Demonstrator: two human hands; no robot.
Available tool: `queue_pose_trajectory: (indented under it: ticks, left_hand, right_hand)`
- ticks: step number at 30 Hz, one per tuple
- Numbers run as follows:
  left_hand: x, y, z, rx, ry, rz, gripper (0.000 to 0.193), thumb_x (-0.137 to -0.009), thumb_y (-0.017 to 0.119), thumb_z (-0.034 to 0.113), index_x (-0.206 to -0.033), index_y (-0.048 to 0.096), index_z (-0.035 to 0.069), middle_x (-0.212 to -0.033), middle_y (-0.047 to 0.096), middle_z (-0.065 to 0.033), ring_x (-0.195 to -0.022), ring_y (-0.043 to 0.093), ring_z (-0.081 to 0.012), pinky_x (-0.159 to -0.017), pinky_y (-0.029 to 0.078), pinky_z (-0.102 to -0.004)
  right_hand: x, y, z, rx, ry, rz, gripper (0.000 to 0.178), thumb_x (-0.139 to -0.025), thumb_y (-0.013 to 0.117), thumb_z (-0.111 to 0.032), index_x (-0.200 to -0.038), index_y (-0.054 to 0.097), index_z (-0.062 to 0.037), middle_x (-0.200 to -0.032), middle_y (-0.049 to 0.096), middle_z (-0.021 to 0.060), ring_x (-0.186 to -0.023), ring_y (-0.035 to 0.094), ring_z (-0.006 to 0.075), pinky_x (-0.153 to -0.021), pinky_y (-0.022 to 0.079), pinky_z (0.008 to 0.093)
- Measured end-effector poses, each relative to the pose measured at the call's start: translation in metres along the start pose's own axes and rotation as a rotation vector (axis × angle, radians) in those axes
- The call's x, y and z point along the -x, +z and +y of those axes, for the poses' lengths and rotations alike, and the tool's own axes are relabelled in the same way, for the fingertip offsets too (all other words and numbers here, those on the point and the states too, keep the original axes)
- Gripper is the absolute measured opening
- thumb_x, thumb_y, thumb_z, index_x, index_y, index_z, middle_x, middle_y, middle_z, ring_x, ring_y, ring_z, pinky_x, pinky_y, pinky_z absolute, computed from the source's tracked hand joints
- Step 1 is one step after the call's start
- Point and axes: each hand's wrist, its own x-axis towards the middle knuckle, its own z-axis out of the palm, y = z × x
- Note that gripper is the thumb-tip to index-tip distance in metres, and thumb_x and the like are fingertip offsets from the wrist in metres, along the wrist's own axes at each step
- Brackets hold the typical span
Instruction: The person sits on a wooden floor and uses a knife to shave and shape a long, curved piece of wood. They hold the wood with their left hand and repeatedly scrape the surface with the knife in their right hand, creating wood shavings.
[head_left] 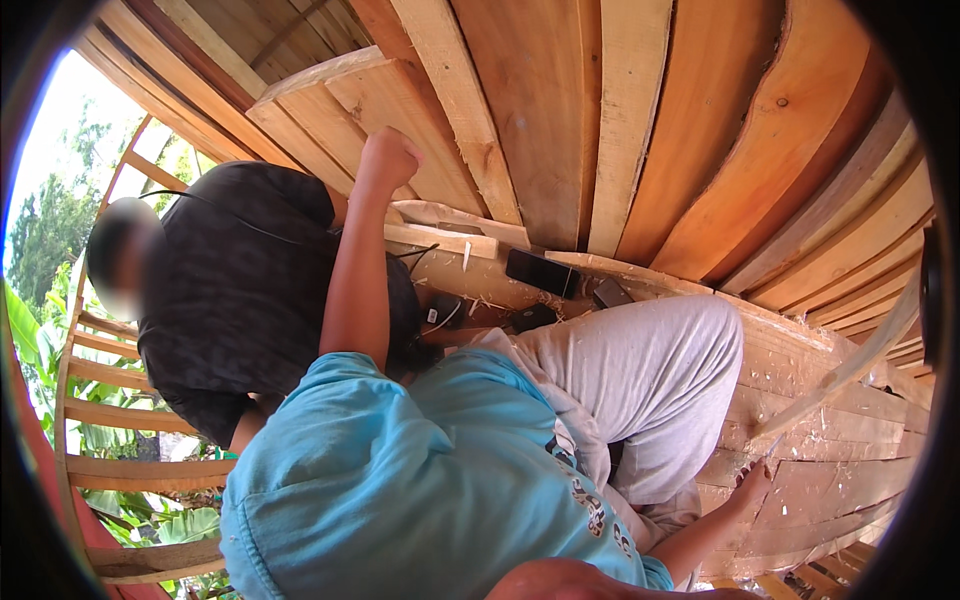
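My left hand (pixel 390 158) is raised on a bent arm in front of the upright planks (pixel 400 110), its fingers closed in a fist. Nothing sticks out of it. On the lower right my right hand (pixel 754 486) is low against the planking (pixel 830 490), near the lower end of a thin pale wooden strip (pixel 850 385). Its fingers are small and partly hidden, so I cannot tell whether they hold anything. My blue shirt and grey trousers fill the middle. Beyond my legs lies a black phone-like slab (pixel 541 272).
A person in a black shirt (pixel 250 280) crouches close on my left. Small dark devices (pixel 532 317) and a cable lie among wood shavings beyond my thigh. Curved wooden planks (pixel 690 150) rise ahead. Open wooden ribs (pixel 130 415) stand at far left, with greenery behind.
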Motion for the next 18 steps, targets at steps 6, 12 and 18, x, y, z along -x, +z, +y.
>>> queue_pose_trajectory:
  ticks: [6,12,18]
  left_hand:
    - [0.018,-0.096,0.010,-0.008,-0.020,0.227,0.015,-0.074,0.074,0.009,-0.087,0.077,0.004,-0.077,0.073,-0.0126,-0.071,0.070,-0.0204,-0.070,0.054,-0.0316]
    - [0.051,-0.199,-0.013,-0.087,0.010,0.575,0.015,-0.076,0.073,0.012,-0.088,0.077,0.004,-0.076,0.073,-0.0116,-0.069,0.071,-0.0188,-0.068,0.054,-0.0297]
    - [0.095,-0.303,-0.051,-0.344,-0.200,0.732,0.017,-0.079,0.074,0.018,-0.090,0.078,0.007,-0.079,0.074,-0.0094,-0.073,0.071,-0.0191,-0.074,0.056,-0.0327]
  right_hand:
    - [-0.016,0.011,0.001,-0.107,-0.053,0.025,0.028,-0.092,0.063,-0.031,-0.103,0.063,-0.0048,-0.087,0.067,0.0046,-0.063,0.059,0.0151,-0.046,0.041,0.0285]
    - [-0.040,0.014,0.004,-0.005,-0.044,-0.013,0.040,-0.094,0.059,-0.032,-0.117,0.063,0.0007,-0.103,0.068,0.0126,-0.072,0.064,0.0209,-0.051,0.046,0.0314]
    - [-0.052,0.022,0.009,-0.010,-0.061,0.000,0.044,-0.092,0.061,-0.036,-0.120,0.061,-0.0022,-0.099,0.069,0.0095,-0.072,0.064,0.0209,-0.051,0.046,0.0328]
